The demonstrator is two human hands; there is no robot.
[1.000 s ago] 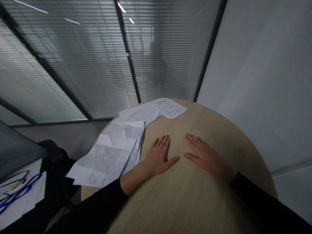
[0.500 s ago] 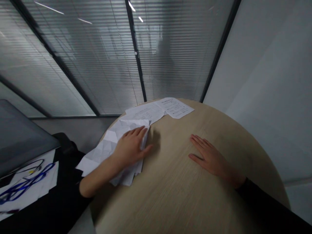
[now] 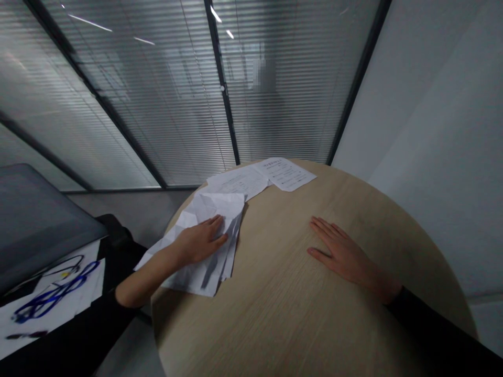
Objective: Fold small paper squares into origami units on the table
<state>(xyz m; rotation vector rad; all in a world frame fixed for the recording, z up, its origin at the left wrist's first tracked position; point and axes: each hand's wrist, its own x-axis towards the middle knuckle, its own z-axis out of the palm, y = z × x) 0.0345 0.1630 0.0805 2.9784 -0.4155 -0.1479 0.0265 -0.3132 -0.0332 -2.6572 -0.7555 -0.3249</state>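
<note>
My left hand [image 3: 202, 241] lies flat on a stack of creased white paper [image 3: 231, 207] at the left side of the round wooden table [image 3: 283, 293]. Its fingers are stretched out, and part of the top sheet is hidden under the hand and forearm. My right hand [image 3: 340, 251] rests palm down on the bare wood, thumb apart from the fingers, touching no paper. Beyond the stack, a printed sheet [image 3: 288, 174] overlaps another white sheet [image 3: 239, 180] near the far edge.
At the left a chair [image 3: 43, 220] stands beside the table, with papers, a blue cord [image 3: 58, 293] and a black pen [image 3: 27, 335] on its seat. Behind the table is a glass partition with blinds [image 3: 188, 115]; a pale wall [image 3: 444, 157] stands at the right.
My left hand has moved left and toward me, from the stack's right edge onto its middle. The right hand stays in place. The view has shifted slightly.
</note>
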